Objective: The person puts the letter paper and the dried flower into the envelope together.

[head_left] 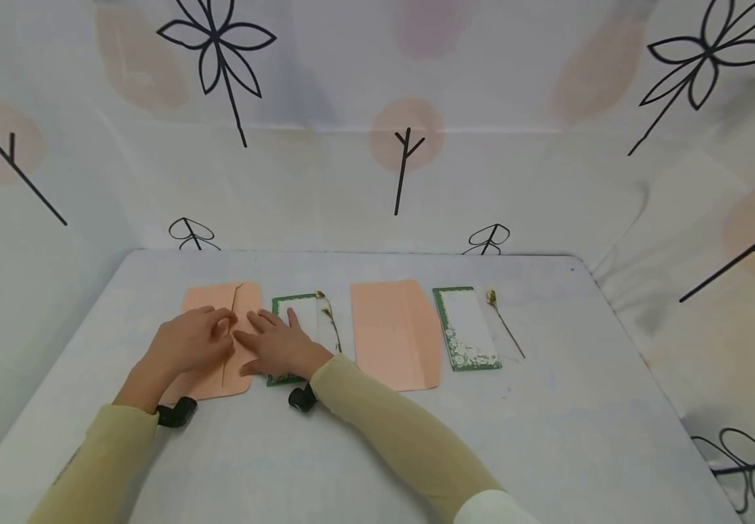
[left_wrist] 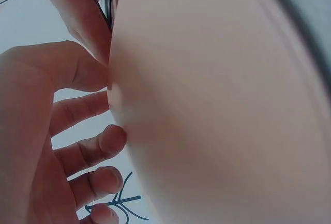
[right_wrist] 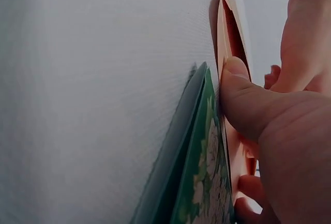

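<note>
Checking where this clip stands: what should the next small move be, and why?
Probably ease the slit in the left envelope a little wider. In the head view the left hand is right at it; the right wrist view shows a narrow dark gap between layers, and the right hand has its thumb at the edge. The nearby green-bordered card lies outside.

Across the surface (head_left: 580,422), left to right, lie an envelope (head_left: 236,372), a card (head_left: 307,313) with a dried flower (head_left: 327,314) at its right edge, a second envelope (head_left: 390,335), a second card (head_left: 469,327) and another dried flower (head_left: 509,330).
</note>
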Demonstrator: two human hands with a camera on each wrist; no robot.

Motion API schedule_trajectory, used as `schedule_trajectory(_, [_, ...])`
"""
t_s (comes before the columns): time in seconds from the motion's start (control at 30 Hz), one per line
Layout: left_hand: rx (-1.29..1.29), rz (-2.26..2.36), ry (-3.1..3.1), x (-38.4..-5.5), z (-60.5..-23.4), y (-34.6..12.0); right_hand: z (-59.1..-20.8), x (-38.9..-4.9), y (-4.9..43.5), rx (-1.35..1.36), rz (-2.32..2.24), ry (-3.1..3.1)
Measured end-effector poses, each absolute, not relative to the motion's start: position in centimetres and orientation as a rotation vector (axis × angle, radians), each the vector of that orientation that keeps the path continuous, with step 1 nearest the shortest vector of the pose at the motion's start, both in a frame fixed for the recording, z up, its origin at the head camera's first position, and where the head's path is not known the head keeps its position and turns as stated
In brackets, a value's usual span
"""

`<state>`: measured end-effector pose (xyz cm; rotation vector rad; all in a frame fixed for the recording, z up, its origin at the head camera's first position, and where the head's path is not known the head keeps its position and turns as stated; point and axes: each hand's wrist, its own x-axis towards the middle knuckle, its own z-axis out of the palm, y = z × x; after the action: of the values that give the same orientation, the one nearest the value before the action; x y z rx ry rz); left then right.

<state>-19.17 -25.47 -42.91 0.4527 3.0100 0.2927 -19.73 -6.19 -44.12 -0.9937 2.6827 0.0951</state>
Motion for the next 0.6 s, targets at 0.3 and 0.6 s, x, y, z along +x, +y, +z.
schedule_trajectory(0.3, [0.495, 0.205, 2.983, -19.43, -42.83, -25.53, -43.76, -19.6, -6.19, -0.993, 0.116, 2.659])
schedule_trajectory(0.6, [0.519, 0.149, 2.969, -19.66, -42.55, -25.3, -43.68, -19.61, -6.12, -0.988, 0.105, 2.653])
